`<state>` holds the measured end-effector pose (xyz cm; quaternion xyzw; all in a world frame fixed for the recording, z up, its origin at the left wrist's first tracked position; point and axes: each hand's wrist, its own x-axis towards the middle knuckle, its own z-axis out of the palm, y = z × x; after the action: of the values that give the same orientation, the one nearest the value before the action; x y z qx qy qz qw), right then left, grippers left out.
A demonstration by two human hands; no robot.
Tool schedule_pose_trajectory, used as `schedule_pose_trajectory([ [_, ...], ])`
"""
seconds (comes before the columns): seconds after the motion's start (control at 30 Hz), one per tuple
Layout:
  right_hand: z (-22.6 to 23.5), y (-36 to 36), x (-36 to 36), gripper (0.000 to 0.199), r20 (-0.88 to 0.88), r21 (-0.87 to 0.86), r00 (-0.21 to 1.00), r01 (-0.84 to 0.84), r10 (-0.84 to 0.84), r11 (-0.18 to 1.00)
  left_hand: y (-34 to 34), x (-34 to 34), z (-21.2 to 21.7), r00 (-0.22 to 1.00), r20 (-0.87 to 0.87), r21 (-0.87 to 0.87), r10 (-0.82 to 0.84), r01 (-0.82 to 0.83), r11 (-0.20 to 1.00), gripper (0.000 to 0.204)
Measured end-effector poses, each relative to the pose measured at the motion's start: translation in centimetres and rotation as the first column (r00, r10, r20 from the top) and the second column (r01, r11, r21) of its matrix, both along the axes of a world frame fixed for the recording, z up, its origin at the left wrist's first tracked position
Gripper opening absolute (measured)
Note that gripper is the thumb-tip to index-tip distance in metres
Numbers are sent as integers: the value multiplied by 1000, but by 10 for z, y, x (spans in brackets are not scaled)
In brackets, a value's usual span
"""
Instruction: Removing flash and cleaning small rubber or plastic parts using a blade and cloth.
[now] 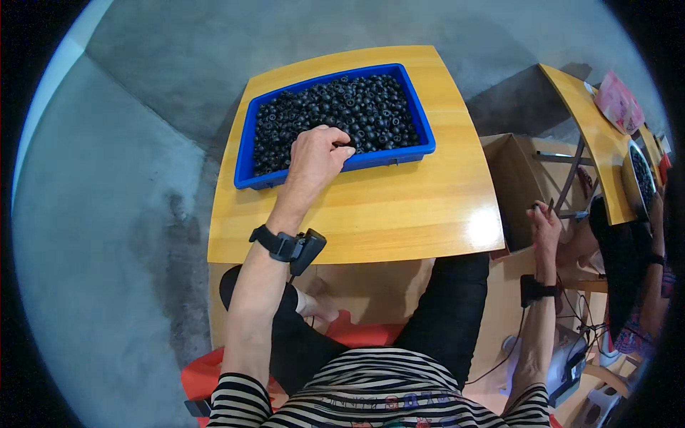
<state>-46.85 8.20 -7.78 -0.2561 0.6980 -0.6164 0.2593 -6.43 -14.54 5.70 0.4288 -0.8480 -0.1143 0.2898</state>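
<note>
A blue plastic bin (242, 153) full of small black ring-shaped parts (335, 103) stands on the yellow wooden table. My left hand (317, 155) reaches over the bin's near side, thumb and fingertips closed in a pinch among the parts. A black ring-shaped part appears to sit between those fingertips. Off the table's right side, my right hand (546, 230) is closed with its fingers up. A small black part (535, 207) shows at its fingertips, beside a thin dark sliver of a tool (550, 205) whose kind is unclear.
An open cardboard box (510, 178) stands right of the yellow table (399, 221), below my right hand. Farther right, a co-worker's arm (655, 285) is near a white bowl (631, 182) of dark parts and a second table (581, 107) with a pink bag (619, 103). Cables (589, 321) hang below.
</note>
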Motion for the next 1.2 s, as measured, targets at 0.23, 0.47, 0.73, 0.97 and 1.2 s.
schedule_pose_trajectory([
  [0.23,11,11,9,36,0,36,1000,22,-22,999,1,9,6,1000,19,182,25,-28,983,16],
  [0.47,67,59,98,25,59,-104,981,-180,187,978,0,7,-5,994,108,14,-25,23,1000,13],
  [0.73,108,88,169,22,48,-185,927,-358,372,915,8,6,-17,988,-153,88,-37,51,995,17],
  [0.97,137,92,219,22,12,-225,856,-501,517,835,13,16,-21,870,-485,319,87,84,944,17],
  [1.2,165,96,249,22,-89,-204,854,-519,512,830,147,17,20,378,-908,399,179,652,645,21],
])
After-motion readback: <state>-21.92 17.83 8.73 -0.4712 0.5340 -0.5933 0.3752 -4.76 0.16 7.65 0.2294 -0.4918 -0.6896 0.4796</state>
